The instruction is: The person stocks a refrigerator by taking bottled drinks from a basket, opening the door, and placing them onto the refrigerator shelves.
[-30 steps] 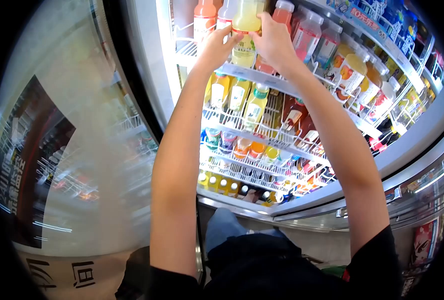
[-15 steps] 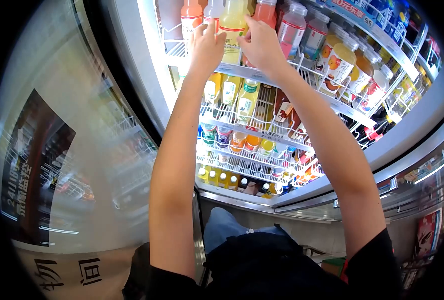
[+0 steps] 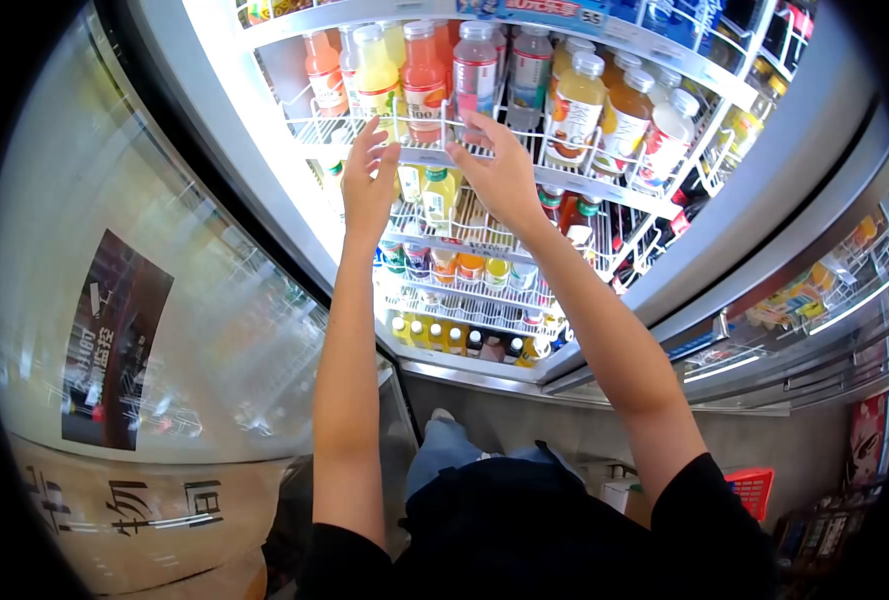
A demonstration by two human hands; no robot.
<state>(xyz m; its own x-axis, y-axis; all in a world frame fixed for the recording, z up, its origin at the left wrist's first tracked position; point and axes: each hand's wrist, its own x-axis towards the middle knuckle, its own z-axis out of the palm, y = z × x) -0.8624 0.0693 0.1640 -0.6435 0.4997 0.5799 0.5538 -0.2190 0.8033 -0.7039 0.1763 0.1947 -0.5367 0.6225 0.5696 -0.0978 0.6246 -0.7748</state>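
My left hand (image 3: 370, 185) is raised in front of the shelf edge, its fingers apart and nothing in it. Just above its fingertips stands a yellow juice bottle (image 3: 377, 75) with a white cap. To the right, my right hand (image 3: 496, 170) is held with curved, spread fingers, also holding nothing. A coral-coloured juice bottle (image 3: 424, 80) stands upright behind the wire rail, between the two hands. Above my right fingertips is a clear-capped bottle with a pink label (image 3: 475, 70). An orange bottle (image 3: 325, 75) stands at the row's left end.
Amber tea bottles (image 3: 576, 110) fill the shelf's right side. Lower wire shelves hold small cups (image 3: 470, 268) and more bottles. An open glass door (image 3: 234, 330) is on the left, another door (image 3: 824, 270) on the right. A red basket (image 3: 752, 490) lies on the floor.
Both hands have come down and away from the yellow bottle, which they flanked before. The view has shifted, so the shelf's bottles show more fully and further left.
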